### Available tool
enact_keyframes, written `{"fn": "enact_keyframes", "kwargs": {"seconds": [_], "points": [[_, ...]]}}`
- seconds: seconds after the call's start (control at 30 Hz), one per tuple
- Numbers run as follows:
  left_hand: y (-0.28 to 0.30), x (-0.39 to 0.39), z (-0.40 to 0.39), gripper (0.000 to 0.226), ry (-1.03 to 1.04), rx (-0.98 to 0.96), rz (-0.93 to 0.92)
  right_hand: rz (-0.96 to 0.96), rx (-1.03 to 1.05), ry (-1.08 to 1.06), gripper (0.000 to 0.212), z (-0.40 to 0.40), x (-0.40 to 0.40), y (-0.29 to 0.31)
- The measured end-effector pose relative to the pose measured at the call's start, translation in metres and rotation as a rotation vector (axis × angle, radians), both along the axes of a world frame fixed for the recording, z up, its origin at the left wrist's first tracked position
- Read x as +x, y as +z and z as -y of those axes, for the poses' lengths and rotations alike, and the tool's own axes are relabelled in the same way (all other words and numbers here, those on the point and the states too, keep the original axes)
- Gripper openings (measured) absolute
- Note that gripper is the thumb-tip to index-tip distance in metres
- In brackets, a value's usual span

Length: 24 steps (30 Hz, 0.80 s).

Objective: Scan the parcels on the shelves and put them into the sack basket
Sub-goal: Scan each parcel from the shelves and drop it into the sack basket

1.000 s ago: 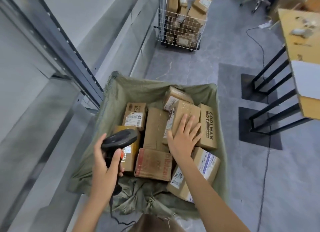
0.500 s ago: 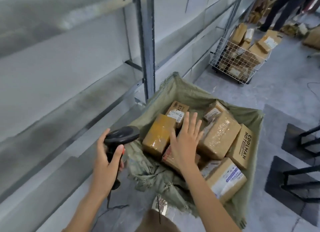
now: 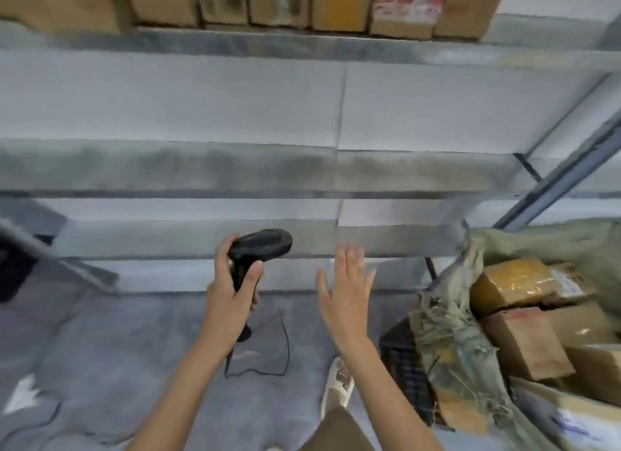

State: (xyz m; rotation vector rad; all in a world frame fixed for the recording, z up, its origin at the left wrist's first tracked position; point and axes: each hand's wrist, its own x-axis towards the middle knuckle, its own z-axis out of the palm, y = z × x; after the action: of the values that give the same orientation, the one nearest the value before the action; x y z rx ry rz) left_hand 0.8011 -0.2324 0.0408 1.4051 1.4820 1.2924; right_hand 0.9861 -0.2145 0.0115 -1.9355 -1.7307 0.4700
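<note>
My left hand [image 3: 232,292] grips the scanner [image 3: 260,249]. My right hand [image 3: 346,289] is spread, empty. Boxes [image 3: 339,5] line the top shelf's [image 3: 302,43] front edge; stiff, probably light, so I'd grab the sides.

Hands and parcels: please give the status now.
Left hand grips scanner. Right hand open, holds nothing. Parcels wait on top shelf; sack at right part full. Nothing blocks reach.
</note>
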Motion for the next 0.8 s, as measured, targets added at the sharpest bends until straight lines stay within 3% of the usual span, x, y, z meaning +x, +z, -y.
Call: {"fn": "enact_keyframes", "kwargs": {"seconds": [0.4,0.67,0.8], "points": [[0.042,-0.189,0.066,0.046,0.449,0.201,0.002,0.053,-0.009,0.521,0.067,0.001,-0.199,0.024],[0.09,-0.286,0.004,0.052,0.546,0.335,0.016,-0.01,0.053,0.605,0.067,-0.069,-0.303,0.049],[0.113,-0.317,-0.048,0.044,0.53,0.385,0.091,-0.058,0.104,0.616,0.066,-0.107,-0.346,0.07]]}}
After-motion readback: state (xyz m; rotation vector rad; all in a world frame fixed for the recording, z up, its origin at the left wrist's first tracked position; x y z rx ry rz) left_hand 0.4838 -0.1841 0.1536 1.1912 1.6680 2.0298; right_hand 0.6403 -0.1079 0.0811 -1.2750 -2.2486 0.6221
